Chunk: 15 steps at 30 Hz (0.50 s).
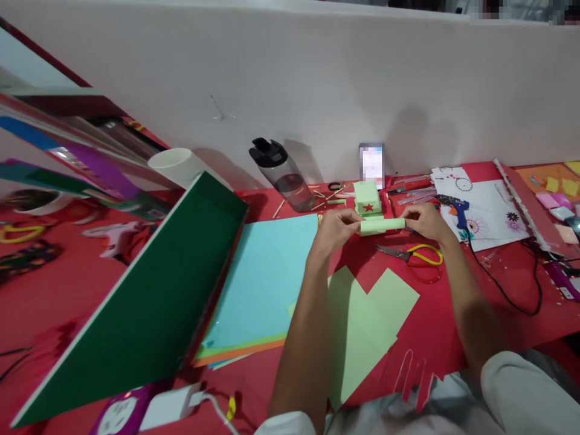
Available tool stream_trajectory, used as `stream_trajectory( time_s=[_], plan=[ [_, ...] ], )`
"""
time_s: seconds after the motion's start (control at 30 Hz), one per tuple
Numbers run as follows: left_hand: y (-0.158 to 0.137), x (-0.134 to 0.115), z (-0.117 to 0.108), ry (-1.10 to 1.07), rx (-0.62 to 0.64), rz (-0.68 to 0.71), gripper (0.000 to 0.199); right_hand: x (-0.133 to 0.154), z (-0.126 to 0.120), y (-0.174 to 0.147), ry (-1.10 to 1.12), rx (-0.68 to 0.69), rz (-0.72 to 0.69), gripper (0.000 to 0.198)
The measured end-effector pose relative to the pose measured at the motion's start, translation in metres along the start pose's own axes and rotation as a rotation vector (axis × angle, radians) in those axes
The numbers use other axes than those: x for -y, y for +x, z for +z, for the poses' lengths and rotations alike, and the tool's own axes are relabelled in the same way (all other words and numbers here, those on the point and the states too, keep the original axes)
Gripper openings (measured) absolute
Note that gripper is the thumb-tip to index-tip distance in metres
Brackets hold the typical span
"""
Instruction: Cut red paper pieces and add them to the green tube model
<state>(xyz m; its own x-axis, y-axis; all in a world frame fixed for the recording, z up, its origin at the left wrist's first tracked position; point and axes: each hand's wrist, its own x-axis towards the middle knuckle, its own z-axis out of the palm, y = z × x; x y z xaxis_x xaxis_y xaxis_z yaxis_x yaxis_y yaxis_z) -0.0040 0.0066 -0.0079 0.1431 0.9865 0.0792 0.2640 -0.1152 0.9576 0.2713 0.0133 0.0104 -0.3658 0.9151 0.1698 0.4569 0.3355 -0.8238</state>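
Observation:
A rolled tube of light green paper [383, 226] is stretched sideways between my two hands. My left hand [339, 228] pinches its left end, and my right hand [423, 221] grips the right end. Just behind the roll sits a small light green paper model [367, 198] with a red star on its front. Scissors [414, 257] with yellow and red handles lie on the table below my right hand. Closer to me are cut sheets of light green paper [362, 329], partly covered by my left forearm.
Left of my arm lies a stack of coloured paper [267, 272], beside a standing dark green board [136, 308]. A water bottle [285, 178] leans near the wall. On the right are a blue glue gun [460, 211] with a cord and patterned white paper [493, 226]. A lit phone [372, 163] stands behind.

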Motion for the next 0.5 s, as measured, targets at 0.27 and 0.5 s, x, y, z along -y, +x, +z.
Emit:
stream_trajectory(
  time_s=[0.27, 0.5],
  plan=[
    [-0.002, 0.003, -0.005, 0.089, 0.149, 0.046, 0.008, -0.001, -0.005, -0.003, -0.151, 0.180, 0.033, 0.011],
    [-0.006, -0.006, -0.012, 0.213, 0.307, 0.041, 0.005, 0.007, -0.019, -0.009, -0.199, 0.304, 0.030, 0.012]
  ],
)
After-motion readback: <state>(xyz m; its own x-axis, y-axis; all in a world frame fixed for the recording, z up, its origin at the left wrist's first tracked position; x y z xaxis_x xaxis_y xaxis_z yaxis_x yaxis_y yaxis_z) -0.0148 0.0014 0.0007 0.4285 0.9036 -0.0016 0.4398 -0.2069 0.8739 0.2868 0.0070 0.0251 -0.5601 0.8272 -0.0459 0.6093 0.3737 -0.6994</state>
